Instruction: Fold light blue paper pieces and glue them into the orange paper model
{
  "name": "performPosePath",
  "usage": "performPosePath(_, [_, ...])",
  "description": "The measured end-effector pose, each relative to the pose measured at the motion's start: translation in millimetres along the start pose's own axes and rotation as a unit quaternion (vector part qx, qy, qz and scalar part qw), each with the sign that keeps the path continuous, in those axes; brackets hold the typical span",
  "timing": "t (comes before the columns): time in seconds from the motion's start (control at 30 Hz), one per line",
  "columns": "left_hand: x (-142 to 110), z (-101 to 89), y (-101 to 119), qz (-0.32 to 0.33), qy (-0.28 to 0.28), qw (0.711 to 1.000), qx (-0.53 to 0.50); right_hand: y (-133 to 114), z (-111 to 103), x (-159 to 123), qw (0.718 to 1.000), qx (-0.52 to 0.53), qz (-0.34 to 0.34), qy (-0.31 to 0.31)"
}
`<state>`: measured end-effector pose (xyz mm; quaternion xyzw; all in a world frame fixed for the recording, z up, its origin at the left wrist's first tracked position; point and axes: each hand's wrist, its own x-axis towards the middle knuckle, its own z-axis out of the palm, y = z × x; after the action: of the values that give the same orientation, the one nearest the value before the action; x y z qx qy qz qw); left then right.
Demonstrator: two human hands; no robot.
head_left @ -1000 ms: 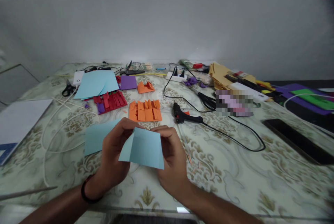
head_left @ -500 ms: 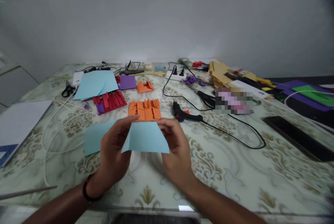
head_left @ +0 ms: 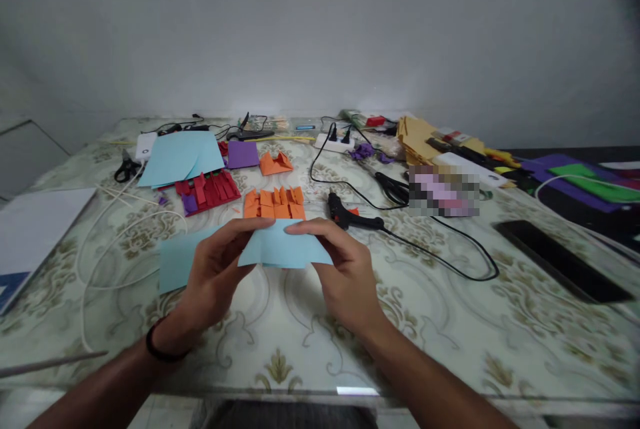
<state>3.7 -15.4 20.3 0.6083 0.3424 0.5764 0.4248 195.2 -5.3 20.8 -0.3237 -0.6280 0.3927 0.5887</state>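
A small light blue paper piece [head_left: 283,250] is held low over the patterned table between both hands. My left hand [head_left: 215,275] pinches its left edge with thumb and fingers. On the right edge my right hand [head_left: 345,272] is closed, with the index finger lying along the top. A second light blue sheet [head_left: 180,265] lies flat on the table just left of my left hand. Folded orange paper pieces [head_left: 275,203] sit right behind the held piece.
A black glue gun [head_left: 350,217] with its cord lies behind my right hand. Red folded pieces [head_left: 210,190], blue sheets [head_left: 177,157], purple paper [head_left: 243,154] and scissors [head_left: 125,169] are at back left. Black scissors [head_left: 395,190], tan paper [head_left: 420,139] and a dark phone [head_left: 560,261] lie right. White cable [head_left: 115,235] loops left.
Both hands have tilted the blue paper piece from upright and facing me down to nearly flat, and lowered it toward the table.
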Motion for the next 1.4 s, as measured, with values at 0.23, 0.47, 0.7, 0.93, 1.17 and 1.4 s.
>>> performPosePath(0.23, [13,-4.5,11,-0.012,-0.129,0.989,-0.071,-11,-27,10,0.982,-0.098,-0.13,-0.1])
performPosePath(0.47, [7,-0.3,-5,-0.042,-0.071,0.992,0.095,-19,-49,20,0.937,-0.165,-0.1,-0.29])
performPosePath(0.7, [11,3.1,-19,-0.128,-0.055,0.986,0.087,24,-37,13,0.973,-0.1,0.137,-0.156])
performPosePath(0.93, [11,3.2,-21,-0.178,-0.067,0.972,0.139,33,-41,6,0.948,-0.007,0.253,-0.19])
performPosePath(1.17, [16,2.4,-12,-0.201,-0.076,0.963,0.165,26,-36,6,0.949,-0.024,0.26,-0.177])
performPosePath(1.4, [14,0.0,-13,-0.194,-0.093,0.96,0.178,26,-32,5,0.957,-0.029,0.246,-0.15])
